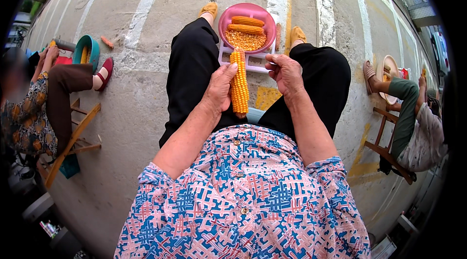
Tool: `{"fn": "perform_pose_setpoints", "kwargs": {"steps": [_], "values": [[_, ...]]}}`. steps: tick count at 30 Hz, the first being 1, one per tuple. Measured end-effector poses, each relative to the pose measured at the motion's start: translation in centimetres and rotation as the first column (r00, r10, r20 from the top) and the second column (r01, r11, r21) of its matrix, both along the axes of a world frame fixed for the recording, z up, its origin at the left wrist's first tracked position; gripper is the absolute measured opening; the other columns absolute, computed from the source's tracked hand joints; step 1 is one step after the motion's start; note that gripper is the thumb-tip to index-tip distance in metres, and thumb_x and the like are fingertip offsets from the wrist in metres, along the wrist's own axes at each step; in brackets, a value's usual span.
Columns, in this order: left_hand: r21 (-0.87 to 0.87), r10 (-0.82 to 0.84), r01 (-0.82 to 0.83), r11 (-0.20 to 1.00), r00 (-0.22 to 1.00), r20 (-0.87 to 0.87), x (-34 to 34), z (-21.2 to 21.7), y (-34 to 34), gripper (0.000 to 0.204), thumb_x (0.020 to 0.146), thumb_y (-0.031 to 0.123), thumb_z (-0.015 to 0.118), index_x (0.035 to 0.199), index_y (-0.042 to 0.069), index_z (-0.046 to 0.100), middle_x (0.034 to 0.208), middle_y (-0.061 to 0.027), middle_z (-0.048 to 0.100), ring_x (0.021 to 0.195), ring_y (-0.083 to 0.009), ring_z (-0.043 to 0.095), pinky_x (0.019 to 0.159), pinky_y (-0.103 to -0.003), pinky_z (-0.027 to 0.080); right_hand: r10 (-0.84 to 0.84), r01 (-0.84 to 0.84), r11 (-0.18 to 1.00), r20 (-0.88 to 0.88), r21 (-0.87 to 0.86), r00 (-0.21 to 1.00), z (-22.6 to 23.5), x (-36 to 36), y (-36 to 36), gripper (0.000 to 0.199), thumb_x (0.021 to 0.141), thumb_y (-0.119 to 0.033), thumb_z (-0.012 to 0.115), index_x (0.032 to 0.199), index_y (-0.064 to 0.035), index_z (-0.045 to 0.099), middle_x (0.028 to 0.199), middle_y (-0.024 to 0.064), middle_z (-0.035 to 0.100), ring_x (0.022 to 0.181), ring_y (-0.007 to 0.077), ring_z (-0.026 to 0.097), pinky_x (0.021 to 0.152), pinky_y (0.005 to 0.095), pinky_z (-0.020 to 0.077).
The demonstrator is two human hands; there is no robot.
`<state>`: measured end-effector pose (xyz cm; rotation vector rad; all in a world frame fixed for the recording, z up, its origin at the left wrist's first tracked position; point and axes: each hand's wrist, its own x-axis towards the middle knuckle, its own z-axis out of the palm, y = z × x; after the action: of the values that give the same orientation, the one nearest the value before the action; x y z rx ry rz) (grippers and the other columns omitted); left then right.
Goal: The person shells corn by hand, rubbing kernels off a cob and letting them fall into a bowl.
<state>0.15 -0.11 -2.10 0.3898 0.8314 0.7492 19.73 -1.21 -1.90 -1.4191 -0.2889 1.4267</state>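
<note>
We sit with our knees apart over a pale concrete floor (146,113) crossed by white painted lines, and we hold a long cob of dried orange maize (239,81) upright between our legs. Our left hand (220,89) is wrapped around the cob's left side, thumb up along the rows near the top, fingers clenched on it. Our right hand (286,73) sits just beside the cob and apart from it, fingers curled loosely and the thumb tucked in; whether it cups loose kernels we cannot tell.

Just beyond the cob, between our feet in yellow slippers (209,9), a round pink plastic bowl (227,18) rests on a white plastic stool (253,64). It holds a heap of loose kernels (245,40) and two more cobs (247,24) lying across its far side.

To shell well, we judge it best to keep the cob steady in the left hand, held right above the bowl, and to press the thumb sideways against one row at a time so kernels drop in rather than scatter on the concrete.

On our left a person in a patterned blouse (24,113) sits on a wooden chair (78,132) by a teal basin (90,47); on our right another person in green trousers (406,108) holds a pale bowl (391,76).
</note>
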Motion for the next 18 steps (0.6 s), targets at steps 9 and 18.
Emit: {"fn": "perform_pose_setpoints", "kwargs": {"steps": [9, 18], "values": [[0.006, -0.004, 0.004, 1.0, 1.0, -0.004, 0.1, 0.0, 0.0, 0.028, 0.093, 0.028, 0.051, 0.107, 0.003, 0.052, 0.083, -0.0072, 0.06, 0.071, -0.016, 0.061, 0.068, -0.029, 0.053, 0.027, -0.027, 1.0, 0.028, 0.001, 0.999, -0.7, 0.1, -0.2, 0.01, 0.083, -0.017, 0.06, 0.085, -0.0082, 0.065, 0.076, -0.0015, 0.064, 0.066, 0.0071, 0.06, 0.056, 0.0204, 0.0413], [-0.021, 0.023, -0.023, 1.0, 1.0, -0.004, 0.2, 0.1, 0.3, 0.028, 0.093, 0.028, 0.051, 0.106, 0.002, 0.052, 0.083, -0.0073, 0.06, 0.072, -0.0157, 0.061, 0.069, -0.029, 0.053, 0.059, -0.052, 0.997, 0.151, -0.048, 0.987, -1.4, -0.3, 0.7, 0.012, 0.083, -0.019, 0.06, 0.087, -0.0085, 0.065, 0.075, -0.002, 0.062, 0.07, 0.0062, 0.06, 0.056, 0.0202, 0.0409]]}}
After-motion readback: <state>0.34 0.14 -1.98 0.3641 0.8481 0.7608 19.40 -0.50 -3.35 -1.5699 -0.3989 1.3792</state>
